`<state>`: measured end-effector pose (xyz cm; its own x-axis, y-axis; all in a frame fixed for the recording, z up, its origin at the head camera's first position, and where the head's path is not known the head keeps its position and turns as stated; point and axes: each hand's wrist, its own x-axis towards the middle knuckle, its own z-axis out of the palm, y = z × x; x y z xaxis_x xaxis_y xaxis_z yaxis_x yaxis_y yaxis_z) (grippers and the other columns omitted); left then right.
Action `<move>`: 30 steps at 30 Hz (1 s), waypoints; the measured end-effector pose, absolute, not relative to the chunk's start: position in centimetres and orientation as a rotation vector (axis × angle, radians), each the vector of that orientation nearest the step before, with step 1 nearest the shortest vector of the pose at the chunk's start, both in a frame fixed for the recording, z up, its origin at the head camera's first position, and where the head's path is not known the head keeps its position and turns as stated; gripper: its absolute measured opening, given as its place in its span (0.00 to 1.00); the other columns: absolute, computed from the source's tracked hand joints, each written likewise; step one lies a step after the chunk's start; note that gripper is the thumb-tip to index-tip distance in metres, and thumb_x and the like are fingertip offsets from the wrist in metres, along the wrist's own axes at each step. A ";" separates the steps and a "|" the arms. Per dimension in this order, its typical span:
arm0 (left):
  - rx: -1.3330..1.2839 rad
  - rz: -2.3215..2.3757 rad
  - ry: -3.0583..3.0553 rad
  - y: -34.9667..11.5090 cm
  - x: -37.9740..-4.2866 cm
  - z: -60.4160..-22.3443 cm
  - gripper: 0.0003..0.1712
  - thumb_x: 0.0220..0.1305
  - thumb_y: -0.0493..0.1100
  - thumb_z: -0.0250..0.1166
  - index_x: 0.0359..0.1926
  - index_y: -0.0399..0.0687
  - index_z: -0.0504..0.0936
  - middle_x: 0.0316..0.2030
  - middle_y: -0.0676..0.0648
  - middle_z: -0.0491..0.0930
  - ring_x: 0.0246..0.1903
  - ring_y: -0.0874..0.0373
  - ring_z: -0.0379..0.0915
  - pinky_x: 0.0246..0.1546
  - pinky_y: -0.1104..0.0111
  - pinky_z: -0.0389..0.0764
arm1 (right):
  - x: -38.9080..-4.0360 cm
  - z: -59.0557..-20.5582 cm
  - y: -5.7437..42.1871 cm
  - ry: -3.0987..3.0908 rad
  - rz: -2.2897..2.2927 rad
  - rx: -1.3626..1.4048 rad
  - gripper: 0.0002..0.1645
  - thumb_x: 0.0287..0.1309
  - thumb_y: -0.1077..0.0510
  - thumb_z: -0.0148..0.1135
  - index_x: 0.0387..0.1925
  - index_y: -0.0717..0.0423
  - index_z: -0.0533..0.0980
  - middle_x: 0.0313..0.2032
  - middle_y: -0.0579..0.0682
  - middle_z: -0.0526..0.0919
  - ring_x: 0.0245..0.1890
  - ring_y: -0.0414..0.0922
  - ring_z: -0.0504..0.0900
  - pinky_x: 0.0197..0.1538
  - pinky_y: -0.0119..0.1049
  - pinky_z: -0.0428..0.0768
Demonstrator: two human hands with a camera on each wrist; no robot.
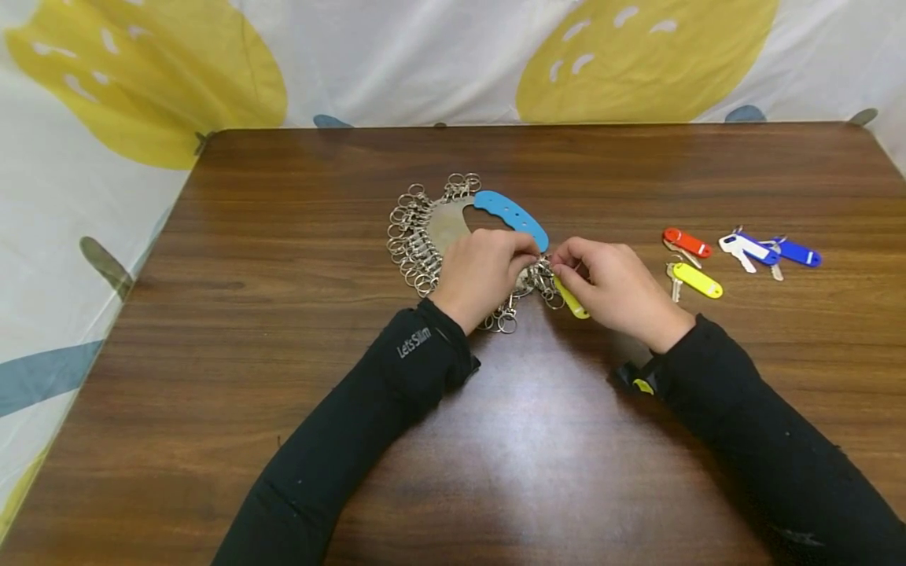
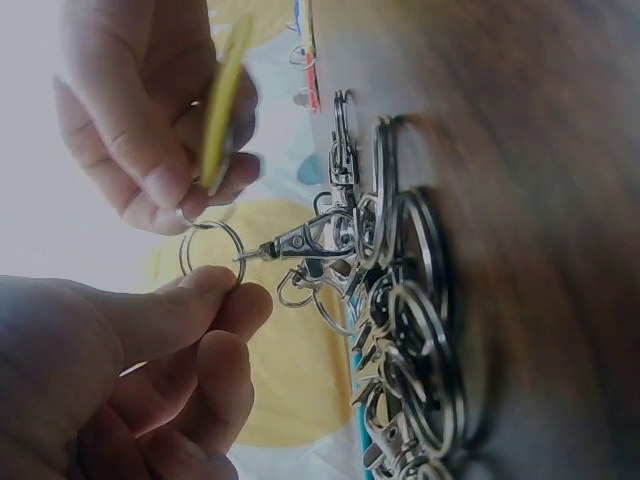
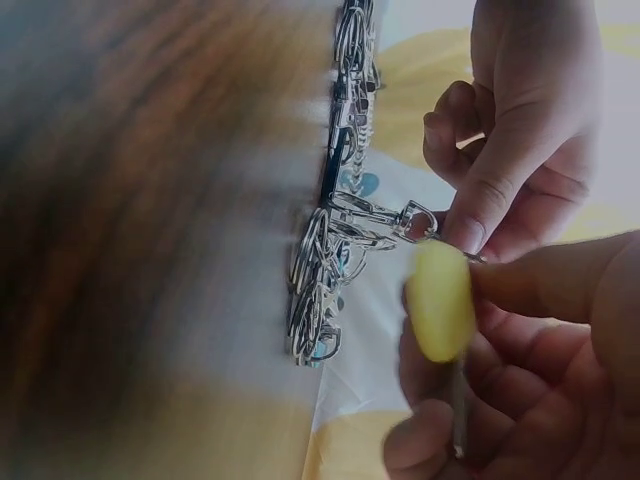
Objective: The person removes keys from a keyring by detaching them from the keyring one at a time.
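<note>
In the head view a metal plate (image 1: 444,224) with a blue grip (image 1: 513,214) lies on the table, fringed with snap hooks and split rings. My left hand (image 1: 476,271) pinches one split ring (image 2: 238,240) between thumb and forefinger; this ring hangs from a snap hook (image 2: 305,240) lifted off the bunch. Close beside it, my right hand (image 1: 612,284) holds a yellow key tag (image 3: 442,305) by its ring end. A key (image 3: 459,405) hangs with that tag, partly hidden by it. The tag's small ring meets the split ring at the fingertips.
Right of my hands lie a red key tag (image 1: 686,242), another yellow key tag (image 1: 698,281) and blue key tags (image 1: 798,251), with their keys. The brown wooden table (image 1: 283,377) ends at a white curtain (image 1: 410,63) with yellow shapes.
</note>
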<state>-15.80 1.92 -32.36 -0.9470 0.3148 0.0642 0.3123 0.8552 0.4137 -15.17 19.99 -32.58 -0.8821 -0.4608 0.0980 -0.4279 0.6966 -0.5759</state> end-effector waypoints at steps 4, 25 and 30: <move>0.528 0.659 3.005 2.0 -15.9 -32.3 0.10 0.66 0.52 0.58 0.43 0.63 0.85 0.39 0.58 0.86 0.35 0.61 0.80 0.32 0.64 0.77 | -15.2 -32.6 20.0 2.850 -0.936 -0.734 0.09 0.66 0.58 0.52 0.37 0.57 0.78 0.27 0.52 0.81 0.22 0.42 0.70 0.29 0.35 0.67; 0.537 0.882 2.785 2.2 -16.0 -32.3 0.13 0.61 0.47 0.58 0.44 0.56 0.85 0.40 0.56 0.85 0.38 0.64 0.79 0.35 0.71 0.75 | -15.2 -32.8 20.2 2.892 -1.082 -0.687 0.09 0.66 0.58 0.54 0.38 0.59 0.78 0.23 0.52 0.79 0.20 0.41 0.71 0.24 0.30 0.68; 0.537 0.888 2.774 2.0 -15.9 -32.3 0.14 0.61 0.54 0.60 0.39 0.56 0.86 0.35 0.56 0.86 0.33 0.63 0.78 0.31 0.71 0.73 | -15.2 -32.8 20.1 2.903 -1.095 -0.687 0.09 0.65 0.58 0.55 0.37 0.60 0.78 0.23 0.52 0.79 0.20 0.41 0.72 0.24 0.30 0.69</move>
<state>-15.95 2.04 -32.33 -0.9187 0.3905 -0.0592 0.2835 0.7563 0.5897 -15.22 20.13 -32.82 -0.9058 -0.3826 0.1823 -0.4076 0.6689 -0.6216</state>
